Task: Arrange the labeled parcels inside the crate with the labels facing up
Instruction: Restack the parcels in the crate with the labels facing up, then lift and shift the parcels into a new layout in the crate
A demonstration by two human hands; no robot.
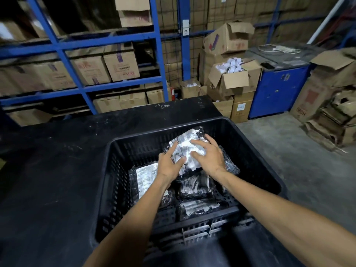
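A black slotted plastic crate sits on a dark, scuffed worktop at lower centre of the frame. Both bare arms reach into it from the bottom edge. The left hand and the right hand lie with fingers spread on a black plastic-wrapped parcel with a crumpled white label, which is tilted, label upward, near the crate's far wall above the other packs. Whether the fingers curl round its edges or only press on its top cannot be told.

Lower left inside the crate lies a flat black parcel with a printed white label facing up, partly covered by the left wrist. More black glossy wrapped parcels lie at the centre and near side of the crate; their labels are unclear.

Behind, blue metal shelving holds brown cardboard boxes in the upper left.
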